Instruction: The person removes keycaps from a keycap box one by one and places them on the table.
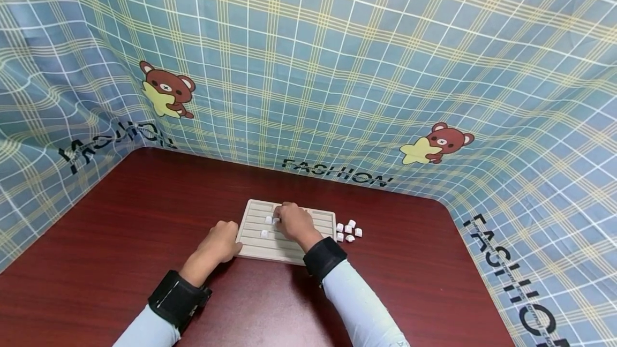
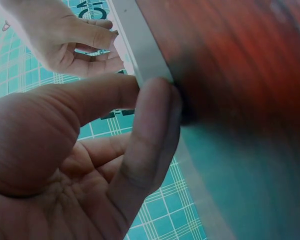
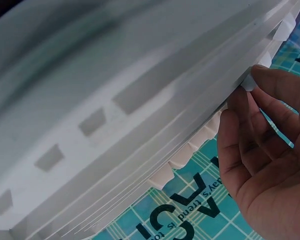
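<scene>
A checked cloth (image 1: 299,84) fills the top of the frame and runs down both sides, and below it the dark red table (image 1: 140,213) spreads across the lower half. On the table, just below the centre of the frame, lies my pale grooved tray (image 1: 255,249), its long axis running left to right and dropping slightly toward the right, with the grooves following the same line. My left hand (image 1: 222,241) is at the tray's left end, thumb and fingers clamped on its edge. My right hand (image 1: 296,221) reaches over the tray from the lower right, its fingertips together on one small cap (image 3: 248,84) at the upper middle of the tray. Just beyond the tray's right end sits a cluster of loose caps (image 1: 348,228), well apart from my left hand and nearer to my right. The relation that I judge matters most is along the groove: the pinched cap lies just to the right of a neighbouring cap (image 1: 268,220), apparently in line with it, though my fingers hide whether the two touch. A lower cap (image 1: 264,234) sits nearer to me, below and slightly left of that neighbour.
</scene>
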`<state>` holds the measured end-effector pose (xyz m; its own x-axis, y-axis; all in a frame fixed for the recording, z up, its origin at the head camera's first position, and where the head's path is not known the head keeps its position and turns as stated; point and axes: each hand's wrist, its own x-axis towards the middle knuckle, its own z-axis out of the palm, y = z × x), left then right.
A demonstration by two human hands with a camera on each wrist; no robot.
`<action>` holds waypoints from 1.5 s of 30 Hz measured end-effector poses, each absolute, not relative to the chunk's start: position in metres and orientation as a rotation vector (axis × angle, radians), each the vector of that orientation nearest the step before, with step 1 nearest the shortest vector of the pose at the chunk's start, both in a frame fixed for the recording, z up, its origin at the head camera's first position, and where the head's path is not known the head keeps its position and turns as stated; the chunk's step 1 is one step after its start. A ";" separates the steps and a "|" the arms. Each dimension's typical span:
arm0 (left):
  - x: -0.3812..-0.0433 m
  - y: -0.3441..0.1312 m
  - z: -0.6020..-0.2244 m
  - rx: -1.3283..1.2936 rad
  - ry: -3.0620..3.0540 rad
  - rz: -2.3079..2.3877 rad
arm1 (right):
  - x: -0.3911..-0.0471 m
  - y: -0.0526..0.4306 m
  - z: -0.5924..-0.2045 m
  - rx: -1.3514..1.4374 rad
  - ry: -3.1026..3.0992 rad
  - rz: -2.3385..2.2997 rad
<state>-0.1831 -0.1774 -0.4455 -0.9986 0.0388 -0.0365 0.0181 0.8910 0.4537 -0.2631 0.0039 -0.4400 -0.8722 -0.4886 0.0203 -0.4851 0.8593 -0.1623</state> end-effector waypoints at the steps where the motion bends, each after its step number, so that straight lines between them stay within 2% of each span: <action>1: -0.183 -0.177 -0.445 0.045 3.014 0.723 | -0.263 0.004 -0.440 -0.789 3.013 -0.247; 28: -0.183 -0.178 -0.445 0.044 3.008 0.719 | -0.257 0.017 -0.439 -0.880 3.056 -0.254; 45: -0.184 -0.177 -0.445 0.049 3.011 0.705 | -0.243 0.064 -0.428 -0.987 3.079 -0.414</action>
<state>-0.1841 -0.1775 -0.4448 -0.9983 0.0419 -0.0401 0.0197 0.8956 0.4443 -0.2428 0.0636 -0.4284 -0.8104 -0.5549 0.1881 -0.5849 0.7853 -0.2031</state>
